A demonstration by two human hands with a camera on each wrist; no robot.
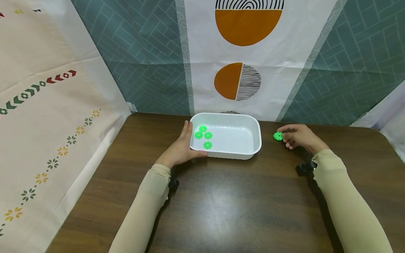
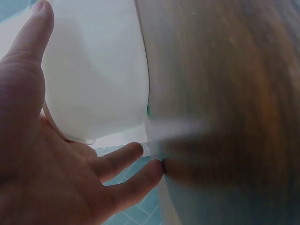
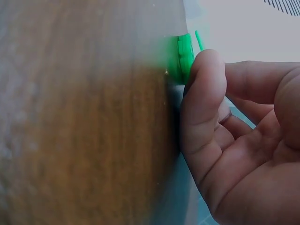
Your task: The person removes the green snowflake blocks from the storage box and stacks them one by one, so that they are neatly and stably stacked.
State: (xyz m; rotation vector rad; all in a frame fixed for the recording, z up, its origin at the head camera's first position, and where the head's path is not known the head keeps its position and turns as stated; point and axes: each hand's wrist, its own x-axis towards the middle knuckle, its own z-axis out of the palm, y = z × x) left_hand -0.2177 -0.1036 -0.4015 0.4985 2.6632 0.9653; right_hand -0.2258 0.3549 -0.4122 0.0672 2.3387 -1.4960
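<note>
A white rectangular tub (image 1: pixel 232 154) stands near the table's back edge, with several green notched discs (image 1: pixel 207 145) lying in its left part. My left hand (image 1: pixel 180 149) rests against its left end, fingers along the side and thumb at the front rim. In the left wrist view, those fingers look nearly straight beside the tub's wall (image 2: pixel 98 70). To the right of the tub, my right hand (image 1: pixel 299 137) pinches a green disc (image 3: pixel 199 40), tilted at the fingertips. Right beside it, a small stack of green discs (image 3: pixel 185 58) sits on the table.
The brown wooden table (image 1: pixel 221 203) meets a patterned cloth backdrop (image 1: pixel 145 70) just behind the tub. A cream embroidered cloth (image 1: pixel 57 123) hangs along the left side. White fabric (image 1: pixel 389 119) borders the right edge.
</note>
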